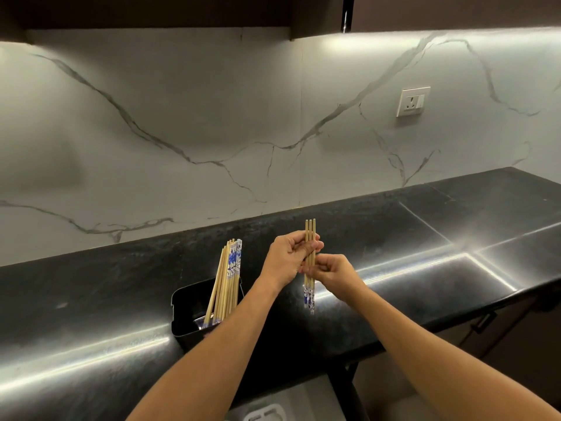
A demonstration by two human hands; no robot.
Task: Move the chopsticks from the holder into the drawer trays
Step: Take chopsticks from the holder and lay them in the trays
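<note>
The left hand [287, 258] grips a small bundle of pale wooden chopsticks with blue-and-white patterned ends [310, 230], thumb across the front and fingers curled behind. Just below and to its right, the right hand [332, 273] pinches the same sticks lower on their shafts. The bundle hangs above the glossy black stone countertop [394, 238], touching nothing but the two hands.

The likely trouble is a stick slipping out. The bundle is loose, held only at mid-length, and smooth round shafts can slide past one another if either pinch relaxes. A dropped stick would probably roll on the polished counter.

The bundle's long axis runs close to vertical. Its plain narrow tips point up past the left thumb and the patterned ends point down, below the right hand. It would have to be turned flat to lie in a tray.

Left of the left hand, near its wrist, stands the black rectangular plastic holder [182, 326]. In it the remaining wooden chopsticks [227, 278] lean up and to the right, not all the same way up. Nearer the body, below both forearms, a grey recess [291, 399] under the counter edge looks like the open drawer.
</note>
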